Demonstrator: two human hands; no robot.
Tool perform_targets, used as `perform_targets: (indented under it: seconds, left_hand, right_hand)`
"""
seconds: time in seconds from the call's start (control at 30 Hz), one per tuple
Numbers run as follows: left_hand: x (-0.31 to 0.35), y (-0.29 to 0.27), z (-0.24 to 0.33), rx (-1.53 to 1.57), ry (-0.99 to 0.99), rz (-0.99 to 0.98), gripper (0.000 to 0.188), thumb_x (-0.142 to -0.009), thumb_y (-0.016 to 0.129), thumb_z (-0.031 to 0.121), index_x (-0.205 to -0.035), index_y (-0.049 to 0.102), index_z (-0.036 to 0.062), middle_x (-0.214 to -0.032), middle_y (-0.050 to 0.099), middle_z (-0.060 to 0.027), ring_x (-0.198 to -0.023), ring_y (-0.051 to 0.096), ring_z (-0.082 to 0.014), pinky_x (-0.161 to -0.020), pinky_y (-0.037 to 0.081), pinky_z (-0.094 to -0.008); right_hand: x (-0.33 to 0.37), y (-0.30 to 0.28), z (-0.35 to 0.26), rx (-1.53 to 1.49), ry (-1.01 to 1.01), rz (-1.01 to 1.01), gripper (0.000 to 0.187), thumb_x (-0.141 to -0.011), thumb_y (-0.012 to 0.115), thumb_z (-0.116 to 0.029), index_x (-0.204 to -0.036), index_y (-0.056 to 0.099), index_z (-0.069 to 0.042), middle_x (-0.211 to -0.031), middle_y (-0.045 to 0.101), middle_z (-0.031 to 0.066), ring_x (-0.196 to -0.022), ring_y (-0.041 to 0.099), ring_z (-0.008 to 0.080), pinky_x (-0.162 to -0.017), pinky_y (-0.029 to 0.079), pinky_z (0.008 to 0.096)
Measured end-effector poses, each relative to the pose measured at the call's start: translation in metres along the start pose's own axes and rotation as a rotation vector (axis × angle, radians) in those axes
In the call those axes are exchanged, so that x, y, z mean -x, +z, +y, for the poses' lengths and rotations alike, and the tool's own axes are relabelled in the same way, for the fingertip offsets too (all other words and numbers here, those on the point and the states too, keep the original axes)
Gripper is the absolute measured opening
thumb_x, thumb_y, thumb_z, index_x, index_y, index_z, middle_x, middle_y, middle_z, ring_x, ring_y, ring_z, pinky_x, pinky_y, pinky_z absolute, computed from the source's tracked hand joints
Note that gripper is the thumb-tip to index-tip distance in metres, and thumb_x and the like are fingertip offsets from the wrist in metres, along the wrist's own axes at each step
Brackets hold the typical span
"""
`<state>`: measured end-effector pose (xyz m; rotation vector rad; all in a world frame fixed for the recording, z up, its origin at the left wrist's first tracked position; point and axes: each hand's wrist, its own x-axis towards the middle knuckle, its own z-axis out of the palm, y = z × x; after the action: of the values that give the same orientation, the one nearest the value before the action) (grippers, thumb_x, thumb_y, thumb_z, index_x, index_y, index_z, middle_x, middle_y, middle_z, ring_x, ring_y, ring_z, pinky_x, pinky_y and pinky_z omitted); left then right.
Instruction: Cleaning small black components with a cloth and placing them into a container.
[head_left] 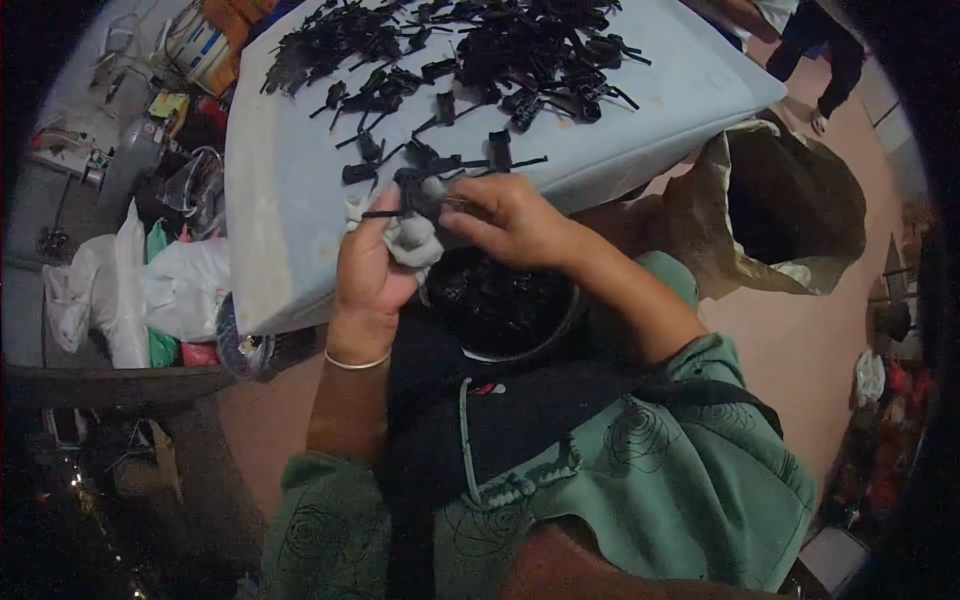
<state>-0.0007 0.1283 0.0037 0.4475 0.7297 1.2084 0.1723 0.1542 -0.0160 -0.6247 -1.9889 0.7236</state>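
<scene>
My left hand (pixel 370 270) is closed around a small black plastic part (pixel 408 188) with a thin arm sticking out to the side. A crumpled white cloth (pixel 418 248) lies in the same hand, beneath the part. My right hand (pixel 515 220) comes in from the right with thumb and fingers pinched, close beside the part. What sits between those fingertips is blurred and too small to tell. Similar black parts (pixel 500 150) lie loose just beyond my hands. Under my hands, on my lap, a round basin (pixel 510 357) holds a heap of dark pieces.
A pale covered table (pixel 270 190) carries a large pile of black parts (pixel 525 45) at its far side. To the right stands an open sack (pixel 690 230). White plastic bags (pixel 185 290) are at the left. Another person's legs (pixel 820 50) show at the far right.
</scene>
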Motion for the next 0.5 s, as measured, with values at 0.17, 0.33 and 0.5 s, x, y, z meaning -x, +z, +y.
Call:
perform_targets:
  seconds: [0.17,0.33,0.5]
  left_hand:
    - [0.005,0.017,-0.010,-0.354,0.312,-0.024,0.025,-0.084,0.052,0.011,-0.107,0.047,0.0017,-0.089,0.057,-0.0068,-0.077,0.055,-0.0138,-0.063,0.046,-0.0246]
    - [0.004,0.022,-0.024,-0.891,0.586,0.118,0.026,-0.085,0.051,0.008,-0.108,0.044,-0.0006,-0.093,0.054,-0.0055,-0.081,0.052,-0.0104,-0.069,0.044,-0.0223]
    - [-0.001,0.024,-0.019,-0.877,0.492,-0.105,0.025,-0.083,0.051,0.007,-0.107,0.045,-0.0005,-0.092,0.054,-0.0053,-0.080,0.052,-0.0104,-0.068,0.044,-0.0218]
  right_hand:
    - [0.005,-0.010,-0.017,0.021,0.080,0.010,0.022,-0.075,0.064,-0.018,-0.079,0.051,-0.001,-0.064,0.051,0.0107,-0.053,0.049,0.0185,-0.050,0.040,0.0282]
    - [0.006,0.003,-0.018,0.007,0.051,0.155,0.029,-0.073,0.064,-0.029,-0.074,0.051,-0.003,-0.061,0.051,0.0137,-0.056,0.053,0.0306,-0.050,0.041,0.0351]
    - [-0.006,-0.003,-0.002,-0.194,0.426,0.263,0.029,-0.075,0.062,-0.028,-0.071,0.056,0.000,-0.057,0.053,0.0089,-0.053,0.045,0.0099,-0.049,0.039,0.0286]
